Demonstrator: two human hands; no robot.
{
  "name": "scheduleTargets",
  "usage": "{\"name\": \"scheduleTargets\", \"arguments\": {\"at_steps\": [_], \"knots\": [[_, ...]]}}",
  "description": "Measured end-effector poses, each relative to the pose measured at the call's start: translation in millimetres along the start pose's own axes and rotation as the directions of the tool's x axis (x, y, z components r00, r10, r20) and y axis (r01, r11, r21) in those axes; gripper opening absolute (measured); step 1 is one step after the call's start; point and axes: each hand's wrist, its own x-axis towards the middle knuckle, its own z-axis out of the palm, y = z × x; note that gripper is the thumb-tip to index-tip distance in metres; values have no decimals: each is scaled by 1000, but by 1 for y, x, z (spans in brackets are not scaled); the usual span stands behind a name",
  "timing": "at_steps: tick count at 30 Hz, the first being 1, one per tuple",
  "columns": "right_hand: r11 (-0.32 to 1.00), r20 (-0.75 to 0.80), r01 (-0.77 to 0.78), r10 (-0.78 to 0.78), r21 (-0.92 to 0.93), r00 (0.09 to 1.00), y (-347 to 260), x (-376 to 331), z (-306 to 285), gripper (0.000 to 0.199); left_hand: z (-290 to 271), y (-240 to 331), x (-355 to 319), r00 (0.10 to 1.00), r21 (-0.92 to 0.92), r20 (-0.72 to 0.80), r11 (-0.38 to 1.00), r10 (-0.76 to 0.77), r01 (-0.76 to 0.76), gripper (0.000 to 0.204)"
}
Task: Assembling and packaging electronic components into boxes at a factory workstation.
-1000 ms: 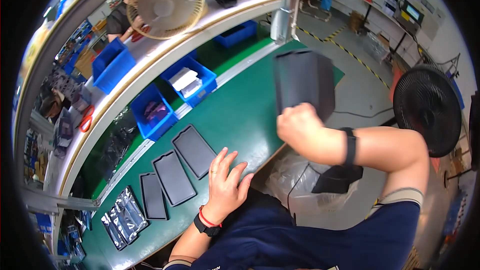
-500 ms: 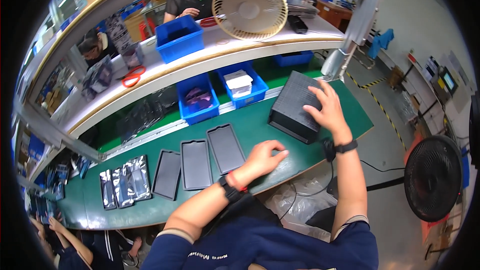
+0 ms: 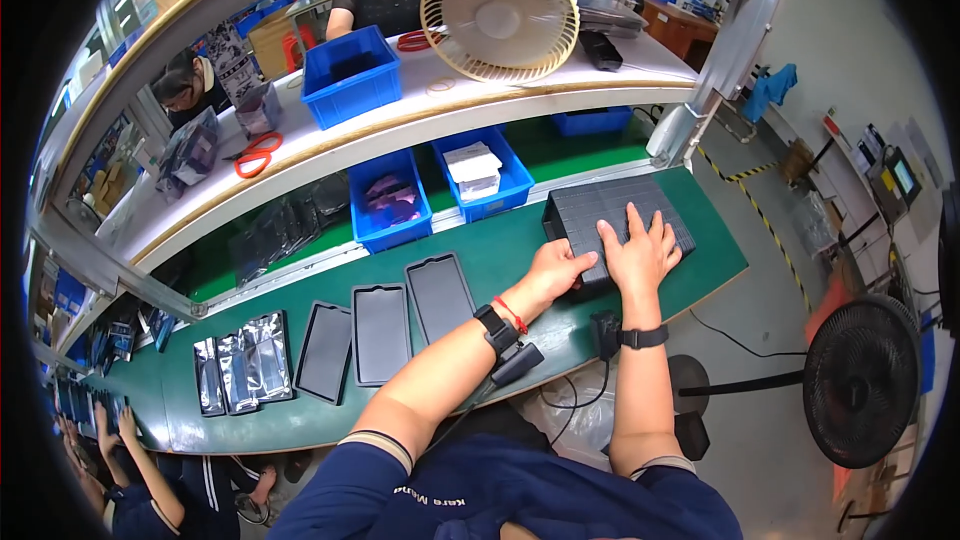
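Dark ribbed tray stack (image 3: 600, 212) sits on green bench (image 3: 300, 410), right of three flat black trays (image 3: 385, 332). Right hand (image 3: 636, 252) flat, open on top; left hand (image 3: 556, 268) grips near edge. Likely stiff, light; hold by edges.

silver foil pouches (image 3: 240, 358) on bench left, small screen (image 3: 903, 176) far right
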Motion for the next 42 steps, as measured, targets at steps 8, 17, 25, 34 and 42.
{"name": "scheduleTargets", "arguments": {"at_steps": [8,17,25,34,42], "knots": [[1000,-5,-14,14,19,1000,31,69,14,61,-34,8,-35,1000,-153,14,988,25,-22,13],[555,169,-5,-245,832,955,-44,-61,16,25,-42,-11,-67,967,-42,-101,970,235,-240,18],[307,317,-214,-339,927,886,-11,-35,31,22,-43,6,-84,988,-160,-138,983,71,-93,16],[96,511,-503,-209,859,834,44,-9,22,18,-31,16,-60,937,414,-307,910,166,-25,23],[861,-151,250,-203,442,967,-1,-33,-7,24,-36,-6,-50,918,462,-334,886,215,-39,25]]}}
